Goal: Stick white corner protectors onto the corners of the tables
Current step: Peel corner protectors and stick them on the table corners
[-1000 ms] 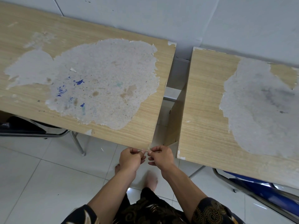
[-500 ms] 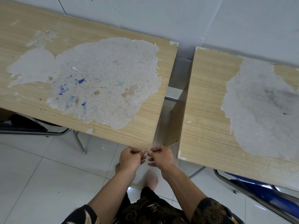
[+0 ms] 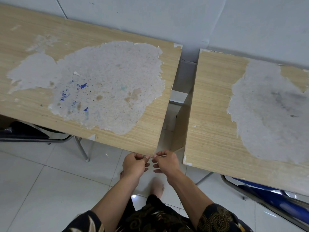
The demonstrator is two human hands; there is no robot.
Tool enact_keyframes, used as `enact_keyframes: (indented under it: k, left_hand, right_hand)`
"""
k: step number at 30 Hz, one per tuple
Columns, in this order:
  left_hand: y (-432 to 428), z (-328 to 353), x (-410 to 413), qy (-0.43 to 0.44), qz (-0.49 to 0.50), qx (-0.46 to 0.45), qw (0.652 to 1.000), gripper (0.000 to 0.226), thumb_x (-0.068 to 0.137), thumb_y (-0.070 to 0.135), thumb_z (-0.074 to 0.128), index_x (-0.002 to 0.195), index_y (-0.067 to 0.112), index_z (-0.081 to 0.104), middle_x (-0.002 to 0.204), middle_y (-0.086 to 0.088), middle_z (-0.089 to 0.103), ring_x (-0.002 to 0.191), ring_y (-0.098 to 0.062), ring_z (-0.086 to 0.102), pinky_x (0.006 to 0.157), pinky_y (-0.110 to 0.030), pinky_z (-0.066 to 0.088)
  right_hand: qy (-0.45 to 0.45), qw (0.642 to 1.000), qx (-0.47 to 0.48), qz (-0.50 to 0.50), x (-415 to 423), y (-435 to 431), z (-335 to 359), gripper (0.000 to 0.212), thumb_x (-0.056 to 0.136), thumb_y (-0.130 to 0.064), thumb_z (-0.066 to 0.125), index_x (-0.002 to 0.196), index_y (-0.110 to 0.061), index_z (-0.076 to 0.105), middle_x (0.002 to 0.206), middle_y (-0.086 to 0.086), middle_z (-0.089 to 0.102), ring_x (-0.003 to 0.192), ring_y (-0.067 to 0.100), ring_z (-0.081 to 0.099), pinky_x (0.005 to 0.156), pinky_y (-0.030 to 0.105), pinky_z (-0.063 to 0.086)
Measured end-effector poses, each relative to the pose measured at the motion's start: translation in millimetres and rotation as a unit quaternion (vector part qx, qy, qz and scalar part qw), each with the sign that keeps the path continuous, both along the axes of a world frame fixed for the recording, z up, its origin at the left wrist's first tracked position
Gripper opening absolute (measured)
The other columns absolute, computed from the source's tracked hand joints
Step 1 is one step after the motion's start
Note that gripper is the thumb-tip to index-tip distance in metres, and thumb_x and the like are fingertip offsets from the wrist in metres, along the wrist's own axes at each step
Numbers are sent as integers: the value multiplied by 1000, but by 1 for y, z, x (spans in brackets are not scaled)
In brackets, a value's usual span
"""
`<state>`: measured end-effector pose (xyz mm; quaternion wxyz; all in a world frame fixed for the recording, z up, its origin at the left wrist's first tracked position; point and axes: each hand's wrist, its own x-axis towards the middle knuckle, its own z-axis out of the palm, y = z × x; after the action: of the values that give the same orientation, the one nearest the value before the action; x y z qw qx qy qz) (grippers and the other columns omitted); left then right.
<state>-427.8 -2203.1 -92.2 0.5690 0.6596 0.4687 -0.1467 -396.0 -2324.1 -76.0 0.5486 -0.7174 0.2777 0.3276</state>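
Left hand and right hand close together, fingertips pinching a tiny white corner protector just beside the left bench near corner, probably peeling or aligning it.

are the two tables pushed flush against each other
No, an open gap runs the whole way between the left table and the right table.
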Motion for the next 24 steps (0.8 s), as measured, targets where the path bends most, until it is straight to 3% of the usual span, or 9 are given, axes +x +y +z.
enact_keyframes:
  k: [8,14,20,24]
  left_hand:
    - [-1,-1,0,-2,-8,18,1000,25,84,21,80,91,7,60,86,-10,72,67,-17,74,68,-39,63]
    - [-1,1,0,-3,-10,21,1000,24,85,21,79,91,8,60,84,-9,72,64,-15,74,61,-31,59]
    - [-1,4,0,-1,-18,30,999,24,85,24,80,89,10,60,84,-7,72,67,-16,74,63,-32,60]
    - [0,3,0,2,-23,31,999,26,84,25,81,89,10,60,84,-7,72,67,-16,74,62,-32,60]
  right_hand:
    - [6,999,-9,39,5,1,-1,13,100,-23,60,103,-12,67,85,4,74,71,17,70,58,29,60]
    - [11,999,-28,42,7,4,0,19,100,-30,58,94,-14,67,85,4,73,72,16,70,57,29,60]
    - [27,997,-32,69,13,5,1,22,101,-30,55,105,-11,66,86,5,74,74,18,72,60,33,62]
    - [30,995,-16,89,12,2,3,21,103,-33,52,102,-15,63,89,6,73,75,19,71,61,35,63]
